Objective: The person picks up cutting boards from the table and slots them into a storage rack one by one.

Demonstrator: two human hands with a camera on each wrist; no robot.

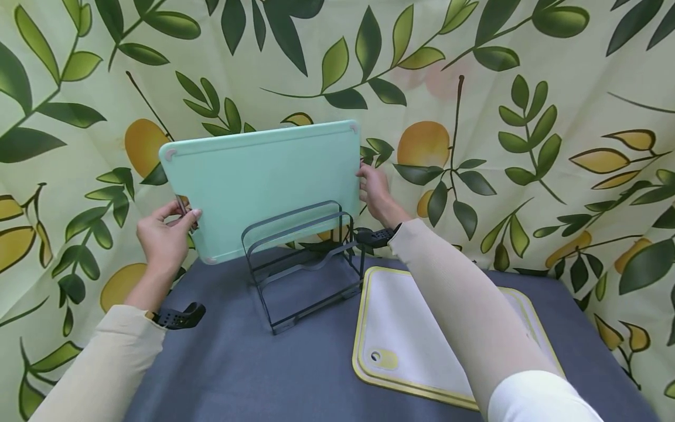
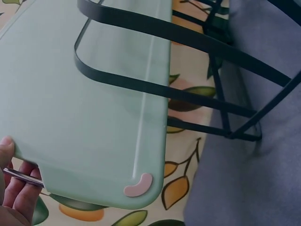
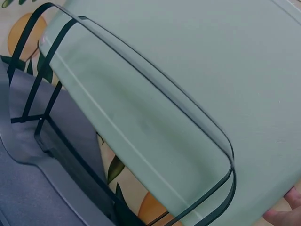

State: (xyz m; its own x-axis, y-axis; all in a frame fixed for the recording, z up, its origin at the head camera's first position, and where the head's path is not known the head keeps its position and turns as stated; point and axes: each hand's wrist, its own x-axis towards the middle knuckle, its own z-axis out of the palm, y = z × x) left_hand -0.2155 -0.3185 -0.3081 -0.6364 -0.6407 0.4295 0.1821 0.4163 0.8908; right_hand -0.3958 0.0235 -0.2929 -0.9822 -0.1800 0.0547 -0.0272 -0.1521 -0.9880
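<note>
A mint-green cutting board (image 1: 263, 176) with pinkish corner pads is held up, tilted, with its left end lower. My left hand (image 1: 164, 240) grips the metal-lined handle at its left end, thumb on the near side. At the opposite end, my right hand (image 1: 377, 192) pinches the edge, its fingers partly hidden behind the board. In front of the board stand the wire loops of a dark metal rack (image 2: 141, 27). The left wrist view shows the board's lower edge (image 2: 165, 141) above the table, with patterned cloth visible beyond it.
A white cutting board with a yellow rim (image 1: 401, 316) lies on the table to the right, partly under my right forearm. It appears layered at its edge. Grey-blue cloth (image 1: 253, 375) covers the table, and a leaf-patterned curtain (image 1: 474, 199) hangs close behind.
</note>
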